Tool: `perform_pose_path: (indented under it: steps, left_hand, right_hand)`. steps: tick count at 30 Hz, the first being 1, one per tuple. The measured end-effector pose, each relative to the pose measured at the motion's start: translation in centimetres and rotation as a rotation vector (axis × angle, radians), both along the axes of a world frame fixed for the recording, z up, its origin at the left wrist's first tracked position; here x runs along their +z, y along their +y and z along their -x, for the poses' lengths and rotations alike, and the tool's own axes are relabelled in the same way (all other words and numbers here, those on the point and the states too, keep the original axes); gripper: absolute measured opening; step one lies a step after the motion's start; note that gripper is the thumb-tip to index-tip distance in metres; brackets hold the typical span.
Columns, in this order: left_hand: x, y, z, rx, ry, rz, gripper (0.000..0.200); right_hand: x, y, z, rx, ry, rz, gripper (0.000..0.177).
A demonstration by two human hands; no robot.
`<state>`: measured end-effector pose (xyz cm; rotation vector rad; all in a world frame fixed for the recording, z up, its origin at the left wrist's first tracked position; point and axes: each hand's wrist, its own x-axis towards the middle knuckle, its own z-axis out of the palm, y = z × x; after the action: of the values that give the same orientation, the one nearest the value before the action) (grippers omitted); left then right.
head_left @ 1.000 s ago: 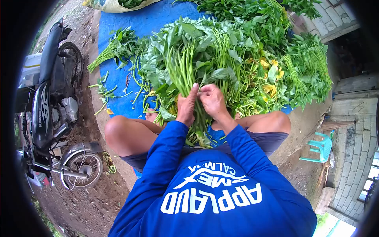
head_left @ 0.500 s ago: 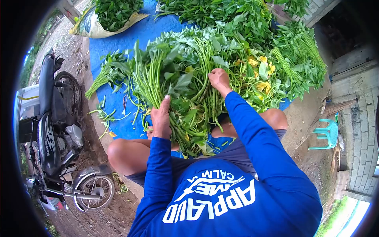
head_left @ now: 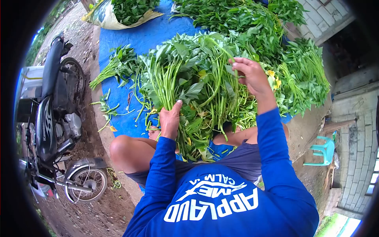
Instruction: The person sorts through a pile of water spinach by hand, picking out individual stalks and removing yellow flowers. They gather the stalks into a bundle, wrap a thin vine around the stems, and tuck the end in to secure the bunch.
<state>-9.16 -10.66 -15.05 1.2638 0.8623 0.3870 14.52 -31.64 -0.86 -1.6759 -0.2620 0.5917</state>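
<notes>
My left hand [head_left: 170, 121] is closed around the stems of an upright bunch of leafy greens [head_left: 166, 81] that look like water spinach, thumb on the near side. To its right, my raised right hand [head_left: 252, 77] pinches a single green stem [head_left: 233, 69] between thumb and fingers, close to the pile's leaves. More loose stems [head_left: 217, 102] hang and lie between the two hands, over my crossed legs. Leaves hide the lower part of the pile.
A tied-looking bundle [head_left: 114, 65] lies left on the blue tarp [head_left: 130, 39]. More bundles [head_left: 306, 71] are at right. Behind stands a sack [head_left: 106, 15] of greens. A motorcycle [head_left: 59, 118] is left, a teal plastic chair [head_left: 321, 151] right.
My right hand has moved up and to the right, lifting a stem off the pile. My left hand keeps its grip on the bunch. The view has shifted slightly.
</notes>
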Motion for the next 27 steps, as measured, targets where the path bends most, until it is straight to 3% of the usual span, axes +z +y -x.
perform_pose_path:
  steps: [7,11,14,15,17,19,22,25,27]
  left_hand:
    - [0.1,0.0,-0.4,-0.036,0.004,-0.07,0.038]
    - [-1.8,-0.2,-1.0,-0.011,-0.03,-0.08,0.041]
    - [0.6,-1.0,-1.3,-0.036,-0.122,0.016,0.041]
    - [0.8,-1.4,-1.2,-0.027,-0.17,0.076,0.04]
    - [1.5,-1.6,-0.9,-0.092,-0.1,0.265,0.038]
    - [-1.6,-1.6,-0.8,-0.116,-0.088,0.436,0.041]
    - [-1.3,-2.2,-0.1,-0.121,-0.124,0.595,0.052]
    - [-4.1,-2.5,0.0,-0.004,-0.035,0.412,0.061]
    - [-4.5,-4.1,-0.4,0.245,-0.069,0.154,0.065]
  right_hand:
    - [5.4,-1.4,5.8,-0.122,-0.354,0.078,0.031]
    - [2.1,-0.3,6.9,-0.117,-0.594,0.027,0.03]
    - [-0.7,0.4,9.0,-0.069,-0.66,0.098,0.03]
    - [-2.1,0.6,10.3,-0.046,-0.655,0.136,0.03]
    - [-5.8,1.4,13.7,0.054,-0.382,0.156,0.031]
    - [-9.1,2.0,16.2,0.166,-0.06,0.247,0.03]
    - [-13.9,1.6,16.5,0.176,-0.074,0.148,0.031]
    - [-14.2,1.6,17.0,0.239,-0.083,0.196,0.031]
    - [-14.6,2.6,17.6,0.278,-0.057,0.207,0.036]
